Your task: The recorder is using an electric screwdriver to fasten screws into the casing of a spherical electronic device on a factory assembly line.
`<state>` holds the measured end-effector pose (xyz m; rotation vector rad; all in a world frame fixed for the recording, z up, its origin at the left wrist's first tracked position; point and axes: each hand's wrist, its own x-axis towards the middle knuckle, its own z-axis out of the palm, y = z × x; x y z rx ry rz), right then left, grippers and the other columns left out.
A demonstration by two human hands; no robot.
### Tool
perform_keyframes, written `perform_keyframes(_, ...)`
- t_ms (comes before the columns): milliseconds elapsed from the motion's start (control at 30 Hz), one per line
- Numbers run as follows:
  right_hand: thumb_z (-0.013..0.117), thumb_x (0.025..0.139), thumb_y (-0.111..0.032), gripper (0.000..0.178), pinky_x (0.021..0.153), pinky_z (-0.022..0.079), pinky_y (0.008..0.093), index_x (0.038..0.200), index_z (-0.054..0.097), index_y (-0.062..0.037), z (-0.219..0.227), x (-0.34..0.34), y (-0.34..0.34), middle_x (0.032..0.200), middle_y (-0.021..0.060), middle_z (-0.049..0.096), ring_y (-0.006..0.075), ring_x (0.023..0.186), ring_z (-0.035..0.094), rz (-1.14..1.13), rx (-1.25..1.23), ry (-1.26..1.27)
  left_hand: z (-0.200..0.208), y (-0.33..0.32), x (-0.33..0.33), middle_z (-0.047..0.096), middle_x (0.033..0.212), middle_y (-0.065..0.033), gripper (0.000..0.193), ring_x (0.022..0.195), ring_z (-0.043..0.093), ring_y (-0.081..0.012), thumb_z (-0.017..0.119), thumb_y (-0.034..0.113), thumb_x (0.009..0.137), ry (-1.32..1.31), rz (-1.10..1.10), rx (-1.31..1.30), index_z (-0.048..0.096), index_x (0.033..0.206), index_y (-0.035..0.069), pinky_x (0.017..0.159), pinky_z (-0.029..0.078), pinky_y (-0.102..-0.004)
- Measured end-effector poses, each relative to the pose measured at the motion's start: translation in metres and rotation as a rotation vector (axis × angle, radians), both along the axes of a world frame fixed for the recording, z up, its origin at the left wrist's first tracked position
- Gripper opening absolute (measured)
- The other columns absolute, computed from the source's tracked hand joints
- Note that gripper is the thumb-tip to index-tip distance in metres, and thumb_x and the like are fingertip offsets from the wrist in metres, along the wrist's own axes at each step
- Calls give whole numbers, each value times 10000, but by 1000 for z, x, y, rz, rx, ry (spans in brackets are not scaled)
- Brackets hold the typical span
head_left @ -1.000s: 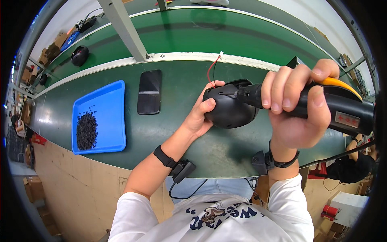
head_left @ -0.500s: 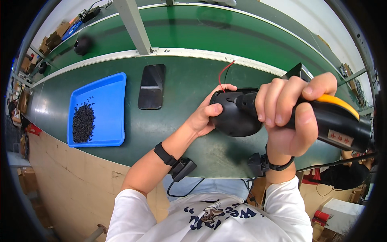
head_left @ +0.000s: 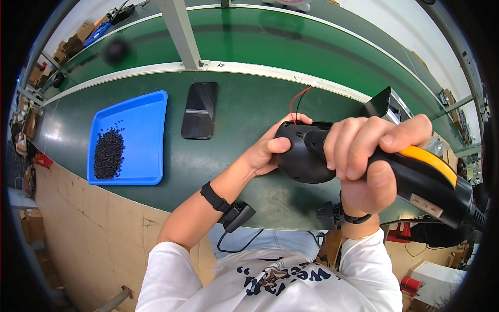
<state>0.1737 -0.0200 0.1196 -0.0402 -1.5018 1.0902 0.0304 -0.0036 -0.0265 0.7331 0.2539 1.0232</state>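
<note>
My left hand (head_left: 265,152) grips a black rounded plastic housing (head_left: 303,165) by its left side, thumb on top and fingers around the far edge. A red wire (head_left: 294,105) and a thinner black wire rise from its far rim. Wrapped around a black electric screwdriver (head_left: 434,182) with an orange strip is my right hand (head_left: 370,153). The screwdriver's front end meets the housing's top near a small hole; its bit is hidden. A strapped black device sits on each of my wrists.
To the left, a blue tray (head_left: 143,140) holds a heap of small black screws (head_left: 109,154). A black phone (head_left: 199,110) lies between tray and hands. Behind the white rail runs a green conveyor belt (head_left: 234,39) with a blurred black round part (head_left: 116,51). A dark metal bracket (head_left: 382,104) stands at right.
The screwdriver's rear end has swung down and toward me, while its front end stays at the housing. Housing and both hands shift slightly in view. The round part on the belt has moved right.
</note>
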Motion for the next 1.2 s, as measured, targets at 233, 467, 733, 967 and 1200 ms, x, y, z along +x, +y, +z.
perform_keyframes(233, 661, 880, -86, 358, 603, 476, 344, 1071, 358, -87, 3, 16, 8, 678, 45, 527, 159, 566, 511, 103, -24, -9, 3, 2, 0, 554, 1255, -112, 897, 1143, 604, -238, 832, 492, 661, -14, -27, -95, 413, 1361, 118, 979, 534, -375)
perform_keyframes(467, 663, 933, -223, 323, 472, 463, 273, 1060, 390, -109, 28, 40, -3, 629, 25, 537, 142, 508, 531, 56, 187, 68, 1, 0, 5, 531, 1331, -132, 812, 1248, 554, -286, 765, 481, 750, -71, 138, -140, 407, 1374, 106, 1031, 503, -451)
perform_keyframes(733, 421, 969, -130, 176, 554, 415, 317, 1130, 426, -59, 47, 75, 6, 677, 46, 451, 141, 554, 433, -103, 117, 218, 6, 23, -17, 498, 1332, -116, 780, 1257, 527, -296, 813, 311, 758, 204, 523, 19, 374, 1376, 128, 1022, 503, -510)
perform_keyframes(967, 454, 957, -119, 156, 541, 424, 313, 1092, 438, -44, 54, 102, 9, 655, 49, 445, 141, 534, 434, -200, 20, 260, 42, 83, -1, 526, 1152, -115, 714, 1089, 582, -237, 901, 111, 669, 906, 834, 292, 421, 1197, 127, 901, 540, -372)
perform_keyframes(1200, 526, 924, -70, 159, 514, 444, 317, 1052, 443, -22, 62, 107, 7, 628, 48, 458, 142, 505, 462, -363, -80, 296, 51, 182, 21, 550, 1161, -151, 852, 1122, 551, -334, 964, 353, 491, 1388, 1059, 555, 429, 1103, 100, 967, 473, -435)
